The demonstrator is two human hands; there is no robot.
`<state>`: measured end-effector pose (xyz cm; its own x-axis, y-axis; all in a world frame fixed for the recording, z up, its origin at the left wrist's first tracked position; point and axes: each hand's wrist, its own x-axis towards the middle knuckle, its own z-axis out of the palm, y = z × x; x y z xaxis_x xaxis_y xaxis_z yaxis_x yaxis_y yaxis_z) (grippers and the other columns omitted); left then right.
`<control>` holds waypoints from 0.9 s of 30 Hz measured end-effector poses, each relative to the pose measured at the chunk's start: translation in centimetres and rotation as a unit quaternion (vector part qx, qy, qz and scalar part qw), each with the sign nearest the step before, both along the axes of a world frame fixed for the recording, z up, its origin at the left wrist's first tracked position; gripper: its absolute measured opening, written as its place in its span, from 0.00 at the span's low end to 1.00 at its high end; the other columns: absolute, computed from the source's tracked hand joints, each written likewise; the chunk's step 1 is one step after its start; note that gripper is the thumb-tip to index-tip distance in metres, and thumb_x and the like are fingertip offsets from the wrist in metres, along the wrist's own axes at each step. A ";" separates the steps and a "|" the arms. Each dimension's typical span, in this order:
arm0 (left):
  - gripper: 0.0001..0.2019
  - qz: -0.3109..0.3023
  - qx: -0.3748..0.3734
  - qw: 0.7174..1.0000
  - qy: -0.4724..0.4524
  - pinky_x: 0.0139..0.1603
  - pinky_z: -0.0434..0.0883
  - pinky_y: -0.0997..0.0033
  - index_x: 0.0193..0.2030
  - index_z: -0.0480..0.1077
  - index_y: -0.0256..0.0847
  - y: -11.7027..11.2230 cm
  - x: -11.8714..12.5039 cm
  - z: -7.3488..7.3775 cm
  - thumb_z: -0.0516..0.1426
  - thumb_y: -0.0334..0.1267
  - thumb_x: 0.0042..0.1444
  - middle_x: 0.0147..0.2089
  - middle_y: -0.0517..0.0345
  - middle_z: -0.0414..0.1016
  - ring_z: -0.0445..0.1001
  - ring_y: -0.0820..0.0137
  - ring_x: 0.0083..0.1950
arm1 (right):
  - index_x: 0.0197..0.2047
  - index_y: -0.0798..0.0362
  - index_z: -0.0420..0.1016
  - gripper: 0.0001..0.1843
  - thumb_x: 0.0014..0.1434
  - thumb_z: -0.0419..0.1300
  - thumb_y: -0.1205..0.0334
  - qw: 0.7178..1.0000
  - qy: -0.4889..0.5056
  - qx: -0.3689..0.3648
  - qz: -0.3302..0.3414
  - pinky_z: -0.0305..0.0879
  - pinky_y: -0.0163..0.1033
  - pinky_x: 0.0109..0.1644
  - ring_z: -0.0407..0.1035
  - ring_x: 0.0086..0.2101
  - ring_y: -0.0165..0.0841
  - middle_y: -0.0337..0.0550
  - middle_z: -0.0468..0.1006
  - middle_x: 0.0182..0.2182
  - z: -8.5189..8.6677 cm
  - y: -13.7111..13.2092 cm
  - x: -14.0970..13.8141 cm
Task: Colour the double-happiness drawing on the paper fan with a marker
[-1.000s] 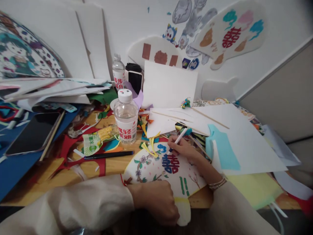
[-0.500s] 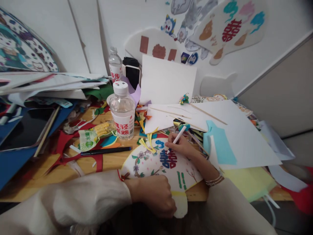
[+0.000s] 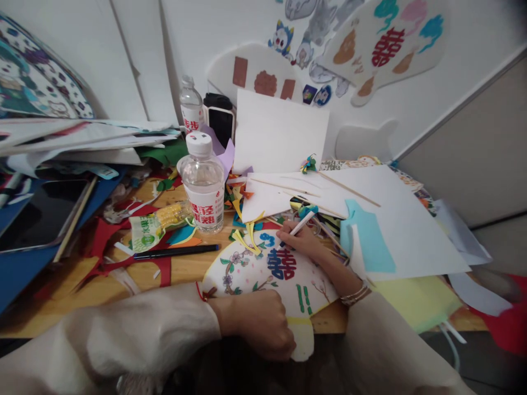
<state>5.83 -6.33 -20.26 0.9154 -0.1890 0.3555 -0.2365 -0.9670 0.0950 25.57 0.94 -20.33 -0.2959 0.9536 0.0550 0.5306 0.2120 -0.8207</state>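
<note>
1. Your right hand (image 3: 300,237) is closed around the slim white pen (image 3: 302,220). The pen leans to the right, and its tip points down at the drawing.
2. Under this hand lies the white fan-shaped board with yellow edging (image 3: 251,271), flat at the front of the desk (image 3: 187,271), its pale yellow rounded handle (image 3: 303,340) reaching past the front edge.
3. The tip is between the small bright blue swirl (image 3: 267,238) and the large blue-and-red double character (image 3: 282,264). I cannot tell if it touches the surface.
4. Your left hand (image 3: 259,321) is curled into a fist over the lower edge of the board. Its fingertips are hidden, so I cannot tell if it pinches the board.
5. Compared with one second ago, the pen leans a little flatter, but its tip is near the same place. The whole scene also sits slightly higher in your view; I judge that your head moves, not the board.
6. For the drawing, this seems to mean only a small adjustment of the pen, with the same small area in work.
7. The yellow forked paper strips (image 3: 247,238) overlap the board's upper-left edge. The black pen with a blue end (image 3: 177,252) lies further left, near the clear plastic water bottle (image 3: 203,195).
</note>
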 end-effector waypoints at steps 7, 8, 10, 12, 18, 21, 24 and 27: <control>0.13 0.002 -0.001 1.000 -0.006 0.15 0.54 0.66 0.19 0.66 0.44 -0.1 0.0 -0.2 0.55 0.41 0.52 0.14 0.63 0.67 0.67 0.68 0.16 | 0.40 0.58 0.71 0.13 0.63 0.55 0.56 1.000 -0.027 0.003 0.014 0.69 0.35 0.32 0.69 0.29 0.26 0.39 0.74 0.32 -0.4 0.0 -0.1; 0.13 0.002 -0.001 1.000 -0.006 0.15 0.54 0.66 0.19 0.66 0.44 -0.1 0.0 -0.2 0.55 0.40 0.53 0.14 0.63 0.67 0.67 0.69 0.16 | 0.39 0.58 0.71 0.13 0.63 0.55 0.56 0.999 -0.028 0.003 0.015 0.69 0.35 0.32 0.69 0.28 0.26 0.39 0.73 0.32 -0.3 0.0 -0.1; 0.13 0.004 -0.004 1.000 -0.006 0.15 0.54 0.66 0.19 0.66 0.44 -0.1 0.1 -0.3 0.54 0.40 0.53 0.14 0.63 0.67 0.67 0.69 0.16 | 0.38 0.58 0.71 0.13 0.63 0.54 0.56 1.000 -0.027 0.005 0.016 0.68 0.34 0.31 0.68 0.27 0.25 0.38 0.73 0.31 -0.3 0.0 -0.1; 0.13 0.005 -0.007 1.000 -0.004 0.15 0.55 0.66 0.18 0.66 0.44 -0.1 0.1 -0.2 0.55 0.40 0.53 0.14 0.63 0.67 0.67 0.69 0.16 | 0.38 0.58 0.70 0.13 0.63 0.54 0.55 1.000 -0.024 0.008 0.014 0.68 0.34 0.30 0.67 0.26 0.25 0.38 0.72 0.30 -0.3 0.0 -0.2; 0.13 0.002 -0.015 1.000 0.007 0.16 0.54 0.67 0.19 0.66 0.44 0.0 0.1 -0.2 0.55 0.40 0.53 0.15 0.63 0.67 0.67 0.69 0.17 | 0.35 0.58 0.70 0.14 0.63 0.54 0.55 1.000 -0.021 0.011 0.014 0.67 0.33 0.29 0.66 0.25 0.24 0.36 0.71 0.27 -0.2 -0.1 -0.3; 0.14 0.003 -0.014 1.000 0.010 0.16 0.53 0.67 0.18 0.66 0.43 0.0 0.2 -0.3 0.54 0.40 0.53 0.15 0.63 0.67 0.68 0.69 0.17 | 0.34 0.58 0.70 0.14 0.63 0.54 0.55 1.000 -0.020 0.011 0.017 0.66 0.32 0.29 0.66 0.25 0.24 0.36 0.71 0.27 -0.2 -0.1 -0.3; 0.13 0.002 -0.015 1.000 0.012 0.16 0.53 0.67 0.19 0.66 0.43 0.0 0.2 -0.4 0.54 0.40 0.53 0.15 0.62 0.67 0.68 0.69 0.17 | 0.35 0.58 0.70 0.14 0.63 0.54 0.55 1.000 -0.019 0.010 0.018 0.66 0.32 0.29 0.66 0.25 0.24 0.36 0.71 0.27 -0.4 0.0 -0.2; 0.13 0.002 -0.017 1.000 0.017 0.16 0.53 0.67 0.19 0.66 0.43 0.0 0.2 -0.4 0.54 0.39 0.53 0.15 0.63 0.67 0.68 0.68 0.17 | 0.35 0.58 0.70 0.13 0.63 0.54 0.55 1.000 -0.019 0.010 0.019 0.67 0.33 0.29 0.66 0.25 0.24 0.36 0.72 0.28 -0.6 0.0 -0.1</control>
